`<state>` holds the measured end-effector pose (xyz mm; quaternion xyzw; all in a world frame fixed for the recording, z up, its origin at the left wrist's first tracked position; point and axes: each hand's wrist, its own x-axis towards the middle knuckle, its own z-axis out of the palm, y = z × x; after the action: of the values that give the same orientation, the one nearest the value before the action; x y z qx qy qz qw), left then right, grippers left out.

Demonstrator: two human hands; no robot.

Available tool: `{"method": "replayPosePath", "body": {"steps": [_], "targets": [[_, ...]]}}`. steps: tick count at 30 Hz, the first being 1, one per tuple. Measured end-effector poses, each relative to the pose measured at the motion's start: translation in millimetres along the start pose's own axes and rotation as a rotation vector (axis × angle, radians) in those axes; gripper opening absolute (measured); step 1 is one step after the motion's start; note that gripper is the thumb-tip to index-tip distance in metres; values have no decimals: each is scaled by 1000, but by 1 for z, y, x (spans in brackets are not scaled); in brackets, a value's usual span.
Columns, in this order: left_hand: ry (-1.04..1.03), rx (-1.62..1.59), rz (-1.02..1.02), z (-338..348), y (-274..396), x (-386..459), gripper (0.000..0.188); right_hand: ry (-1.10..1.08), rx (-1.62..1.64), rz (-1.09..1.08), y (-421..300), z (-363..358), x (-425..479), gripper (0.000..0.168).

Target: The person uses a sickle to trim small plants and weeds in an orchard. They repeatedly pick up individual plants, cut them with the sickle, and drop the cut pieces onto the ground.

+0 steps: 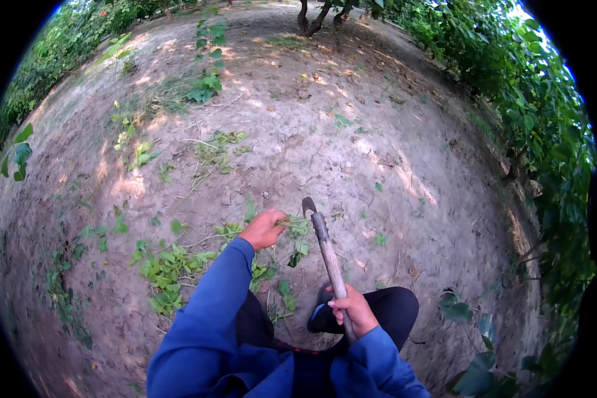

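My right hand (352,309) is closed round the lower part of the wooden handle of a short-handled hoe (330,258). The tool points away from me, its small dark curved metal head (308,205) at the far end of the handle. To the left of that head, my left hand (265,229) grips a thin green plant stem (298,222), which extends right towards the metal head; whether it touches the metal cannot be told. Leafy plants (168,273) lie on the soil left of my left sleeve, and more greenery shows under and beside my left forearm.
Dry, cracked soil (288,164) surrounds me. A wilted plant heap (216,149) lies further ahead, with an upright leafy shoot (211,54) beyond. Dense bushes (532,99) line the right side, and tree trunks (311,25) stand at the far top. Large leaves (477,368) show at lower right.
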<state>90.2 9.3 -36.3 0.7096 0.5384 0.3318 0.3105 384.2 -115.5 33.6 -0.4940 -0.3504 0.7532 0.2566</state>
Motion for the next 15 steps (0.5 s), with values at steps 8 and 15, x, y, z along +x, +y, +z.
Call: {"method": "replayPosePath", "body": {"steps": [8,15], "targets": [[96,73,100,0,6,2,12,7,-33,20,9,5,5,40],[111,67,-28,-1,17,2,15,12,-49,24,9,6,6,40]]}}
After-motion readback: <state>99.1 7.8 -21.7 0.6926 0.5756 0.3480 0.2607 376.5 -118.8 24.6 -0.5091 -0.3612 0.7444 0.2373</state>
